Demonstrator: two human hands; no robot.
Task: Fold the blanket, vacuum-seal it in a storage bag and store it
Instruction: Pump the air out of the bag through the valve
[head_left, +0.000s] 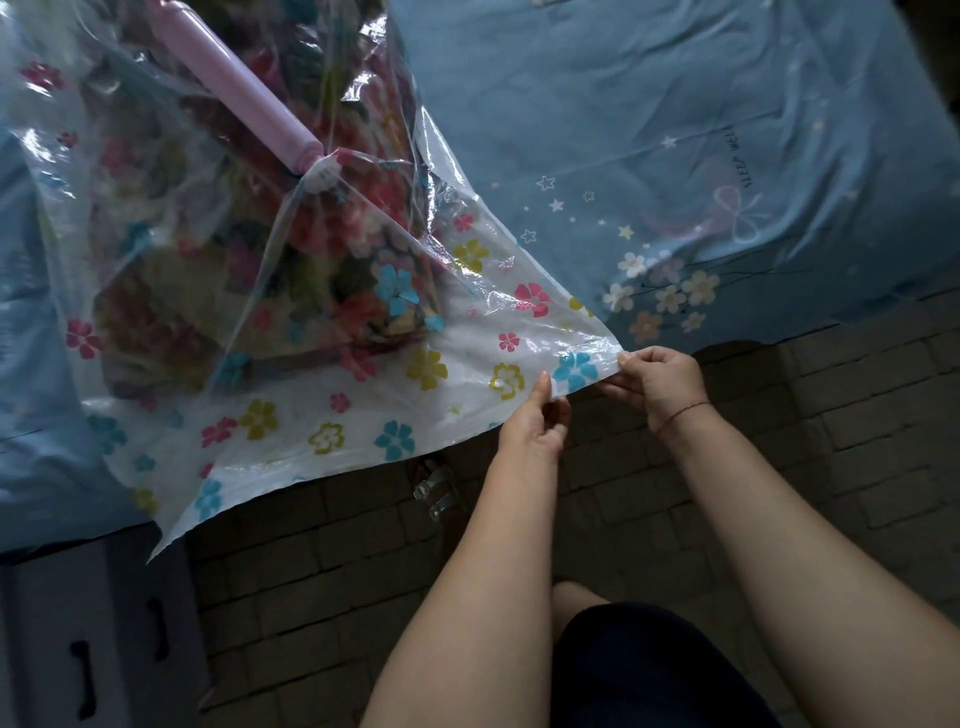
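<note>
A: What is held nearest the body?

B: One corner of the storage bag (363, 415) is pinched by both hands. The film is nipped between thumb and fingers of the left hand (532, 423), and the tip of the corner is nipped by the right hand (662, 382) just beside it. Both grips are narrow and closed on the plastic. The corner is drawn out over the floor (701, 493), past the edge of the bed (675, 130).

A: Where is the blanket found?

B: Farther in, the folded blanket (260, 270) is seen inside the bag, which lies on the bed. Loose film stands up around it, so much air is judged to be inside and the sealing is taken as unfinished.

A: And beyond that?

B: A pink pump (234, 88) is seated on the valve (324, 174) in the upper face of the bag and leans away to the far left.

A: What could go wrong from here?

B: It cannot be told whether the closing strip along this edge is fully shut. If it is pressed unevenly, or a crease is caught in it, a gap could be left and air let back in however much is pumped. If the corner is pulled harder, the bag could be dragged off the bed, or the pump could be tipped out of the valve.
</note>
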